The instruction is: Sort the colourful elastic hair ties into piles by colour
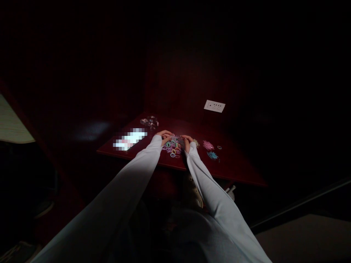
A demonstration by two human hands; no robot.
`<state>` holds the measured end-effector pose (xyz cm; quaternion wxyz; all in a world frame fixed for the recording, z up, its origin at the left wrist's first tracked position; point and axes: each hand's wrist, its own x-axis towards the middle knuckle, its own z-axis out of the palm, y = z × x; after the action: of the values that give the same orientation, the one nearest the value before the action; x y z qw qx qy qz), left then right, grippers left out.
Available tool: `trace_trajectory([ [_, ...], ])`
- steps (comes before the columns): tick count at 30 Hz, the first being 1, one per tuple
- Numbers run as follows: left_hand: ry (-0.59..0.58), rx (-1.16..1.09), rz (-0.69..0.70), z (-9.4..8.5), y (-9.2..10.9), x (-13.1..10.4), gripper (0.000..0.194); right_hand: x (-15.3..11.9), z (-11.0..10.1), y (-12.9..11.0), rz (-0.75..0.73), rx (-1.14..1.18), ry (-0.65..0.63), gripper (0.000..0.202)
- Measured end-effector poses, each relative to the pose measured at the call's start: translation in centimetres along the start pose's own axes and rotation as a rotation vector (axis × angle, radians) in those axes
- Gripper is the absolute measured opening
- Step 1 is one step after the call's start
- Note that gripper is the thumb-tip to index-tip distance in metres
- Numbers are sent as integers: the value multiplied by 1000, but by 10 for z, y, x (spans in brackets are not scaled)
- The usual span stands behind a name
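Observation:
A loose heap of small elastic hair ties [172, 147] in purple, green, orange and other colours lies on the dark red desk [236, 164]. My left hand [164, 135] is at the heap's upper left, its fingers closed toward the thumb, with what looks like a pink hair tie at the tips. Over the right side of the heap is my right hand [187, 140], fingers curled inward; whatever they pinch is too small and dark to make out. Beside it are sorted piles: yellowish ties [196, 143], pink ties [208, 145] and blue ties [212, 156].
A lit phone [130, 139], its screen blurred, lies at the desk's left. Clear round containers [151, 121] stand behind it. A single hair tie [219, 147] rests right of the pink pile. A white wall socket [214, 106] is above the desk. Surroundings are very dark.

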<state>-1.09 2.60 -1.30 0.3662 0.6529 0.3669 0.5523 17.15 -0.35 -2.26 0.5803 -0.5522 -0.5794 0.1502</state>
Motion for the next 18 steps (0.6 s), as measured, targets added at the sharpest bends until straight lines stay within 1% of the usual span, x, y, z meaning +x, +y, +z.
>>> trace_trajectory([
  [3, 1, -12, -3, 2, -1, 0, 18, 1, 0, 3, 107, 3, 46, 25],
  [6, 7, -18, 6, 3, -1, 0, 18, -2, 2, 2, 117, -8, 14, 20],
  [9, 3, 0, 13, 2, -1, 0, 18, -6, 3, -2, 43, -43, -39, 21],
  [14, 3, 11, -3, 2, -2, 1, 15, -11, 0, -9, -117, -121, -74, 20],
  [18, -7, -1, -17, 2, -2, 2, 12, -15, 0, -14, -171, -203, -141, 19],
])
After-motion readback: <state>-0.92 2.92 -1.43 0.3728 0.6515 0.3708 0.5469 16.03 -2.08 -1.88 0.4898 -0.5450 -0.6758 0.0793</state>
